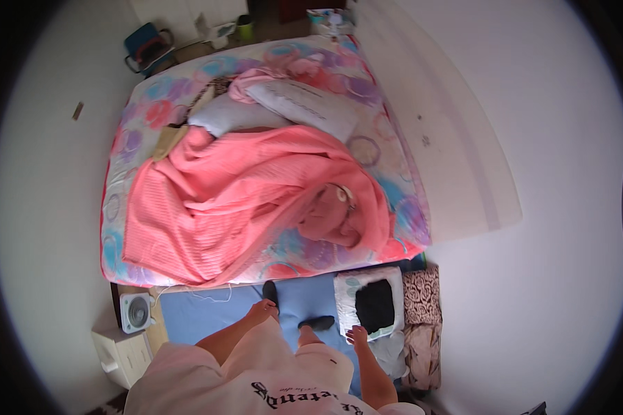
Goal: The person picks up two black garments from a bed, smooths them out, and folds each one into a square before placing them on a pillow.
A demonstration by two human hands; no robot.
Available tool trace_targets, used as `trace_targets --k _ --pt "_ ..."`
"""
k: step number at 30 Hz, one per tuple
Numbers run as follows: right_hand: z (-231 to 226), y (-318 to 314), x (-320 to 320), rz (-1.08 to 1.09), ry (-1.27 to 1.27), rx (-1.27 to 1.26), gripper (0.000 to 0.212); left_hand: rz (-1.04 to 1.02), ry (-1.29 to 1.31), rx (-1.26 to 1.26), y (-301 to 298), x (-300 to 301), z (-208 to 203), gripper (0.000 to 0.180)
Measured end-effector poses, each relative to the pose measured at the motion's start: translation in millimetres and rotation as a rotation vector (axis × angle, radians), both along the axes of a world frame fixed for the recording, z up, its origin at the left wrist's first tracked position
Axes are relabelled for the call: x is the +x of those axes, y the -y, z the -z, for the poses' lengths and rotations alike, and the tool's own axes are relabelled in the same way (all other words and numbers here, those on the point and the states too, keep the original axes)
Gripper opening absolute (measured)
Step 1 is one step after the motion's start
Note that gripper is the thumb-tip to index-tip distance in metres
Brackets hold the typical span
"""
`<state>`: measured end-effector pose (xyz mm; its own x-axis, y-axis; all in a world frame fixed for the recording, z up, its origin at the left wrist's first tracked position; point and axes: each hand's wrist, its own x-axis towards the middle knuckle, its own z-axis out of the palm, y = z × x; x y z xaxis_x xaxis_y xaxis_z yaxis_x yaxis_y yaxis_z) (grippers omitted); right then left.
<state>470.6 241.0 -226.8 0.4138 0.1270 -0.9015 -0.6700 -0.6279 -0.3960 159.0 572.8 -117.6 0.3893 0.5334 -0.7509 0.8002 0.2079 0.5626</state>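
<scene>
My left hand hangs beside my leg, above the blue floor mat, its fingers loosely extended and holding nothing. My right hand is lowered at the near edge of a white folded quilt or pad, fingers apart with nothing in them; whether it touches the pad I cannot tell. A folded black cloth lies on that pad. Ahead of me a crumpled coral-pink blanket is spread over the bed. A bunched pink garment or cloth lies on the blanket's right part.
Two pale pillows lie toward the bed's far side. A small white box fan stands left, behind a white drawer unit. Patterned fabric bundles sit at the right wall. A blue chair stands beyond the bed.
</scene>
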Motion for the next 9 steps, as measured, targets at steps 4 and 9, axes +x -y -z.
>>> trace_targets --k 4,9 --pt "-55.9 -54.9 -24.4 -0.049 -0.068 0.011 0.032 0.389 0.104 0.390 -22.8 -96.8 5.9 0.029" --pt "-83.6 -108.0 -29.0 -0.088 -0.008 0.015 0.037 -0.482 -0.016 -0.242 -70.3 -124.8 -7.4 0.030"
